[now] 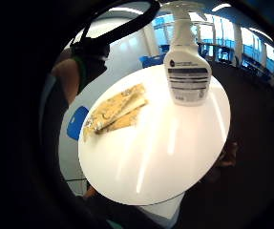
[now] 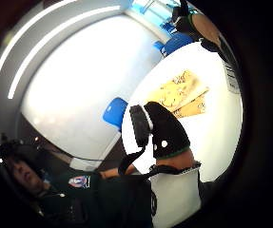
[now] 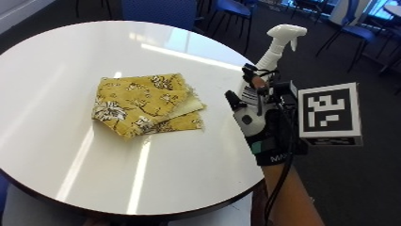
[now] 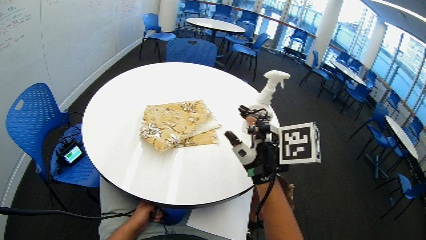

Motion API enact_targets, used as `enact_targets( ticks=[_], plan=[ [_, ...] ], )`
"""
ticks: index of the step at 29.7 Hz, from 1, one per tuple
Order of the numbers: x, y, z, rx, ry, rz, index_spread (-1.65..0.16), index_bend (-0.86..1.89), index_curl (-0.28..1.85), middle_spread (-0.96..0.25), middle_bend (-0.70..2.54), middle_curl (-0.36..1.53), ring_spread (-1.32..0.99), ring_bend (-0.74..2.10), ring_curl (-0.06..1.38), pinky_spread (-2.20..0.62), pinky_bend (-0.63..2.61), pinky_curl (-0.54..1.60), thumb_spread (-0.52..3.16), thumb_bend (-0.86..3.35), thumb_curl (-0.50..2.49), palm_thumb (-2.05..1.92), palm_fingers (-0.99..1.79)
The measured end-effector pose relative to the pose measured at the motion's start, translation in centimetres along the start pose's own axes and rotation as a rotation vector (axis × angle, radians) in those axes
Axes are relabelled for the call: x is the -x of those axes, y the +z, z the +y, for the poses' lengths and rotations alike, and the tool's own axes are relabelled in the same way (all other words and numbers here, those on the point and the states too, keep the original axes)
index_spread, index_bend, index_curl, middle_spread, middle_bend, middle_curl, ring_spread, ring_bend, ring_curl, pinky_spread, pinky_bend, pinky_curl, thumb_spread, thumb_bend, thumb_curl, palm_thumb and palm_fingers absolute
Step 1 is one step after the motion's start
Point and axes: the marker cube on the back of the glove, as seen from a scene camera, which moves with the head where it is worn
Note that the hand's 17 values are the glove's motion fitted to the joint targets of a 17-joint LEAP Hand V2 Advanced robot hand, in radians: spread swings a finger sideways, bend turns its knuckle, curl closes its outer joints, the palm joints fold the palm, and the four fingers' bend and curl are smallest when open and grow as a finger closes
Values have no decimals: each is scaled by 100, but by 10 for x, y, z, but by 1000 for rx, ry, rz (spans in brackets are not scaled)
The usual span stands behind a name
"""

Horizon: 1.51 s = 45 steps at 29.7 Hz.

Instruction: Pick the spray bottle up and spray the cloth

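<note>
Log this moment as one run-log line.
phase: reaching | right hand: open, beside spray bottle, not gripping | spray bottle: upright near table edge | cloth: folded, mid-table | spray: not yet

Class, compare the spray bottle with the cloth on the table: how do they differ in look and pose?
The bottle is white with a dark label; the cloth is yellow with a flower print. The bottle stands upright near the table's edge; the cloth lies flat and folded nearer the middle. The gloved hand is beside the bottle, apart from the cloth. Both rest on the table.
</note>
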Motion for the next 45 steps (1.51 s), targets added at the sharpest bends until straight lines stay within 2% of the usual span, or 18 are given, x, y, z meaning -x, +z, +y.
enact_targets(
  ticks=[20, 24, 31, 45],
  plan=[
    [-63, -7, -77, -319, 341, -25, -35, 13, 26, -5, 21, 35, -7, 32, 32, 16, 20, 33, 118, -1, 29, 61, 72],
    [-79, -1, -91, -308, 395, -48, -33, 14, 26, -5, 20, 35, -7, 32, 33, 15, 20, 33, 117, -1, 29, 62, 73],
    [-102, 12, -108, -236, 487, -266, -32, 14, 27, -6, 20, 36, -8, 34, 33, 14, 19, 33, 116, 0, 31, 67, 75],
    [-109, 12, -128, -207, 505, -228, -35, 15, 28, -8, 23, 38, -9, 33, 34, 15, 16, 31, 111, -1, 35, 74, 75]
  ],
)
